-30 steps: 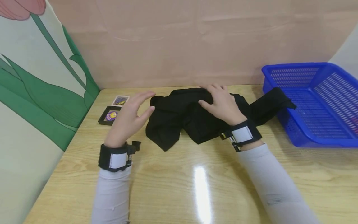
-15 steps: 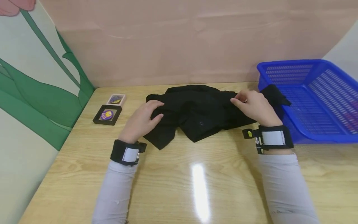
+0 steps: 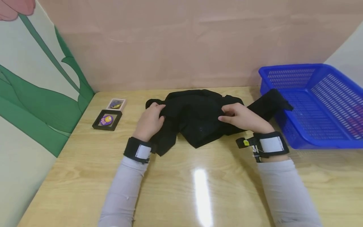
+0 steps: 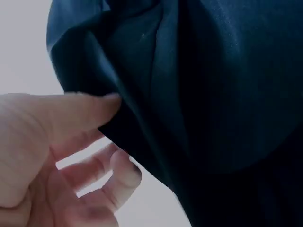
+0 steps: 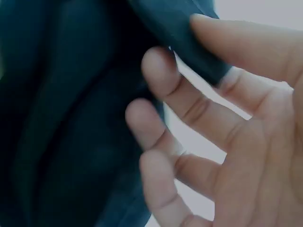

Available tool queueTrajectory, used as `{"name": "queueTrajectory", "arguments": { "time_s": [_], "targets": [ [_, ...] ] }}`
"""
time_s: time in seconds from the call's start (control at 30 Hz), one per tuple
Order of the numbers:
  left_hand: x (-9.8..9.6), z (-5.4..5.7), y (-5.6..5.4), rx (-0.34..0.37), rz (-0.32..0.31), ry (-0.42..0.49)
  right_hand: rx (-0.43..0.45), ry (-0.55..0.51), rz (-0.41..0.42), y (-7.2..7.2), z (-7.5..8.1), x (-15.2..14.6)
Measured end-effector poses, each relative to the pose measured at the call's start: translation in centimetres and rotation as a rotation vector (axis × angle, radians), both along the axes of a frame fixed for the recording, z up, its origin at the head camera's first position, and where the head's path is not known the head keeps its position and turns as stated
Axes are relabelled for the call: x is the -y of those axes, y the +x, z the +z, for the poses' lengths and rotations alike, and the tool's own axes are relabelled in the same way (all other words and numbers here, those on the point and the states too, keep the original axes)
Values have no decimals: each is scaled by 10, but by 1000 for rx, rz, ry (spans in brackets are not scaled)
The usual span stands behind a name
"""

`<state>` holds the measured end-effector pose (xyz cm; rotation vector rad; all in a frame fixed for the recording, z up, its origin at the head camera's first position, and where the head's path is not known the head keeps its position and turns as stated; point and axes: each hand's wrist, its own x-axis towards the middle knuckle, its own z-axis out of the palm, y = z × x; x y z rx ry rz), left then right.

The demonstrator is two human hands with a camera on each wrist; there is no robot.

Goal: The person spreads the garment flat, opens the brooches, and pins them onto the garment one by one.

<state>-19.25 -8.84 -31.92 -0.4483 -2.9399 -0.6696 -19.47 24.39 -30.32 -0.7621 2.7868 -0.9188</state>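
A crumpled black garment (image 3: 198,115) lies across the back middle of the table, its exact kind unclear. One narrow end of it reaches right, over the rim of the blue basket. At its left end my left hand (image 3: 149,122) pinches the fabric; in the left wrist view the thumb lies over the black cloth (image 4: 227,104) and the forefinger is behind it. My right hand (image 3: 244,118) is at the right part of the garment. The right wrist view shows a fold held between thumb and forefinger, the other fingers (image 5: 156,184) loosely bent beside the cloth.
The blue plastic basket (image 3: 297,129) stands at the right. At the back left lie a black-framed case (image 3: 97,124) with a purple and yellow badge and a smaller pale-framed case (image 3: 121,107). A pink backdrop (image 3: 184,47) rises behind the wooden table (image 3: 175,189).
My left hand has moved right from near the cases and now pinches the garment's left end. My right hand went right, then slightly back left, and grips a fold.
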Motion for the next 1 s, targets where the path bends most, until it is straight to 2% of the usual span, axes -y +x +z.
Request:
{"name": "queueTrajectory", "arguments": {
  "time_s": [0.07,0.2,0.4,0.5,0.53,0.63,0.77,0.9,1.0],
  "targets": [
    [-1,0,1,-37,34,13,15,-119,-14,5,7,-1],
    [-1,4,3,-109,54,46,27,-318,-74,13,21,-4],
    [9,19,9,-156,88,120,-58,-438,-165,12,26,-5],
    [14,31,16,-182,96,182,-34,-504,-200,14,30,-7],
    [16,35,18,-192,94,204,-15,-550,-198,16,32,-6],
    [20,47,23,-250,80,251,62,-776,-160,21,40,-6],
    [25,60,27,-299,35,265,118,-1079,-69,28,50,-5],
    [28,69,31,-307,-37,248,113,-1223,-50,38,59,-4],
    [30,73,36,-315,-67,244,97,-1277,-58,46,64,-3]
  ]
}}
